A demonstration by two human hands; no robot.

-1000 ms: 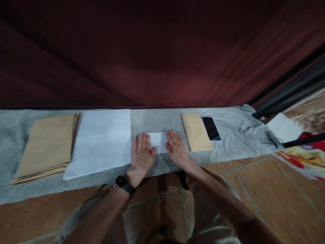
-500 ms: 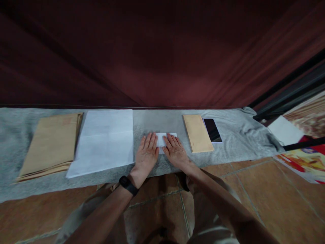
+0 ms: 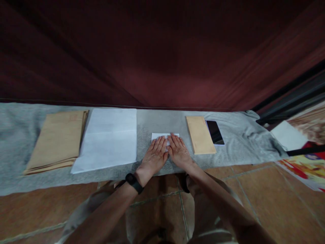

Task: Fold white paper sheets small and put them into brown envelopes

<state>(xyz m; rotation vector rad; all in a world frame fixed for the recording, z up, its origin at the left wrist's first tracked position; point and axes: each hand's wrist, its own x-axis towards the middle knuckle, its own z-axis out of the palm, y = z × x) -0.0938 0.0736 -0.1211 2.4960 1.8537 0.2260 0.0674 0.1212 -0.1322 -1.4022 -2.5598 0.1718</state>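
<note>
A small folded white paper [image 3: 157, 135] lies on the grey cloth in front of me. My left hand [image 3: 156, 154] rests flat on its left part, fingers stretched out. Flat on the right part is my right hand [image 3: 178, 151], its fingers also straight. The two hands nearly meet, so most of the paper is hidden beneath them. To the left lies a stack of large white sheets [image 3: 109, 139]. On the right is a small tan envelope [image 3: 201, 135], apart from my right hand.
A phone [image 3: 215, 132] with a dark screen lies beside the small envelope. Several large brown envelopes [image 3: 59, 139] are stacked at the far left. Behind the grey cloth [image 3: 147, 118] hangs a dark red curtain [image 3: 157, 81]. A dark bar [image 3: 307, 150] stands at the right.
My left hand has slid right over the folded paper, closer to my right hand. The paper's upper left corner now shows. The whole view has shifted slightly.
</note>
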